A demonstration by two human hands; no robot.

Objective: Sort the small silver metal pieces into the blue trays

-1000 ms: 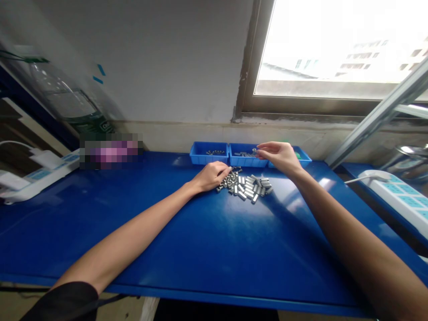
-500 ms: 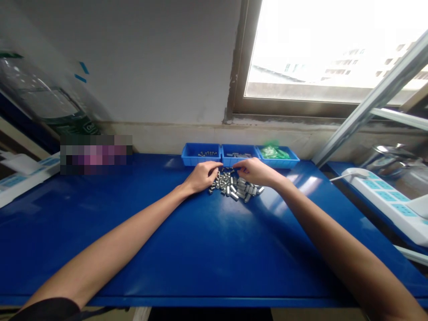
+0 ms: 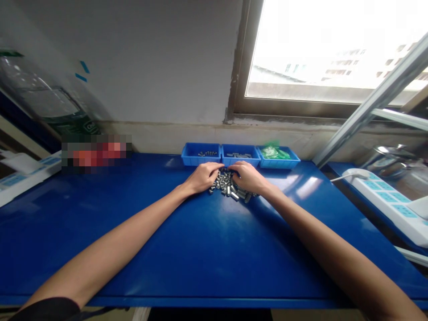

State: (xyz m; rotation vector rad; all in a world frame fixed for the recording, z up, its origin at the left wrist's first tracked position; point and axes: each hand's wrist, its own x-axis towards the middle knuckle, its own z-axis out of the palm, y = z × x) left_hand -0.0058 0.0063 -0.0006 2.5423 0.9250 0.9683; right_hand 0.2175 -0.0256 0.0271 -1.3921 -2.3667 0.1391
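A heap of several small silver metal parts point(image 3: 228, 188) lies on the blue table point(image 3: 200, 249) near its far edge. My left hand point(image 3: 202, 176) rests on the heap's left side, fingers curled and pinched at its top. My right hand point(image 3: 247, 177) lies over the heap's right side, fingers bent down onto the parts. Both hands' fingertips nearly meet above the heap. What either hand holds is hidden.
Three small blue trays stand against the wall: the left tray point(image 3: 200, 154) and middle tray point(image 3: 240, 155) hold metal parts, the right tray point(image 3: 277, 157) green items. A white power strip point(image 3: 384, 196) lies at the right, another white device point(image 3: 23, 176) at the left.
My right hand came back from the middle tray to the heap and now covers its right side. My left hand stayed at the heap's left edge.
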